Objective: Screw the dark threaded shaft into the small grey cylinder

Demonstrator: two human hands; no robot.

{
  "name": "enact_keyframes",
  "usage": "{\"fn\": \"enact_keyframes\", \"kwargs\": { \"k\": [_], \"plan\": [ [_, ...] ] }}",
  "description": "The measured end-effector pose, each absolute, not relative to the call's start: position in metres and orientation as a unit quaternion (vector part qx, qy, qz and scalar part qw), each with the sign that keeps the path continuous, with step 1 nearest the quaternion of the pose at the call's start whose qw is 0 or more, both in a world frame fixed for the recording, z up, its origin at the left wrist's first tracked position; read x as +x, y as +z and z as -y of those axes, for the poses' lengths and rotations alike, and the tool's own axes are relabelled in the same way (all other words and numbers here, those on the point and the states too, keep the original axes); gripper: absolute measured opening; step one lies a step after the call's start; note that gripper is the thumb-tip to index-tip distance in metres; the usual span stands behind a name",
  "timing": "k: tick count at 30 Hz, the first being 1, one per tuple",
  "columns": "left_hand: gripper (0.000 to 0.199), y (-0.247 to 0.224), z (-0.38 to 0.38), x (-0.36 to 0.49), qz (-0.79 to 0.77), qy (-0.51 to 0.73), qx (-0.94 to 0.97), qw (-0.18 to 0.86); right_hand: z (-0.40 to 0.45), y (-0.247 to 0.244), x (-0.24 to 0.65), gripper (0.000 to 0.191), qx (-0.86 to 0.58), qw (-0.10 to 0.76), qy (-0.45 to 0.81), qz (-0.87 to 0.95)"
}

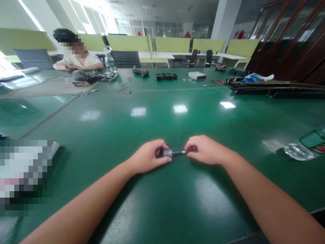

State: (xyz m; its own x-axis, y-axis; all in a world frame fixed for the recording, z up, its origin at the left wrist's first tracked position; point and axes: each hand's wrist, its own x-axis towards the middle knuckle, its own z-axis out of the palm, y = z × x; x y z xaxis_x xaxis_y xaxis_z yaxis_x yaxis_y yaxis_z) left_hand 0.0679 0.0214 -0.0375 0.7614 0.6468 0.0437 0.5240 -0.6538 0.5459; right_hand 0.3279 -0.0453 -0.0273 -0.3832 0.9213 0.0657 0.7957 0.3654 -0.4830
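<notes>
Between my hands, low over the green table (157,125), lies a small slim object with a grey cylinder (167,153) at its left end and a thin dark rod (179,153) running right. Its exact kind is too small to tell. My left hand (148,156) pinches the grey cylinder between thumb and fingers. On the other side, my right hand (204,149) grips the rod's right end with thumb and fingertips, which hide that tip.
A blurred-out white object (25,169) is at left, a clear bottle (302,149) lies at right. Far across are black blocks (166,77), a white box (197,75), long dark bars (276,88) and a loose cable (124,86). A person (76,56) sits at far left.
</notes>
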Motion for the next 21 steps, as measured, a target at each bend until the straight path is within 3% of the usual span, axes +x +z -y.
{"fn": "enact_keyframes", "kwargs": {
  "k": [11,17,19,21],
  "plan": [
    [0.031,-0.037,-0.022,0.068,-0.319,0.125,0.903,0.260,0.045,-0.024,0.334,0.011,-0.535,0.160,0.181,0.809],
    [0.030,-0.037,-0.021,0.069,-0.323,0.122,0.902,0.260,0.044,-0.034,0.315,0.012,-0.495,0.212,0.209,0.816],
    [0.029,-0.036,-0.021,0.069,-0.320,0.124,0.902,0.262,0.043,-0.038,0.307,0.016,-0.473,0.247,0.230,0.814],
    [0.028,-0.035,-0.021,0.069,-0.319,0.128,0.901,0.265,0.043,-0.042,0.302,0.031,-0.460,0.276,0.255,0.805]
  ]
}}
